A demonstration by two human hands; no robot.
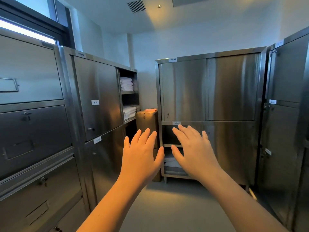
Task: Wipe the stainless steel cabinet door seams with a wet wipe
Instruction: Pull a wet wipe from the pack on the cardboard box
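Steel cabinets line a small storeroom with pale walls, a grey floor [167,206], a window [25,30] high on the left and a vent [136,5] in the ceiling. Straight ahead stands the centre cabinet [184,89], its two upper doors closed and meeting at a vertical seam [207,89]. Below them its left side is open, showing a dark shelf [168,145] with folded white linen [172,162] under it. Beside it on the left sits a brown box [145,121] with a pink item [150,109] on top. The left cabinet [98,97] has labelled closed doors and an open bay holding stacked towels [126,83]. Nearer on the left is a drawer unit [30,97], and a right cabinet [284,97] stands with its doors closed. Both bare arms reach forward at mid-height, backs of the hands to the camera. The left hand [142,158] is in front of the box and the gap beside the centre cabinet; its fingers [147,136] are straight and apart, holding nothing. The right hand [194,154] is in front of the centre cabinet's open lower bay, its fingers [189,133] likewise straight and spread, gripping nothing. The two thumbs point toward each other, near but apart. Whether either hand touches the cabinet cannot be told.
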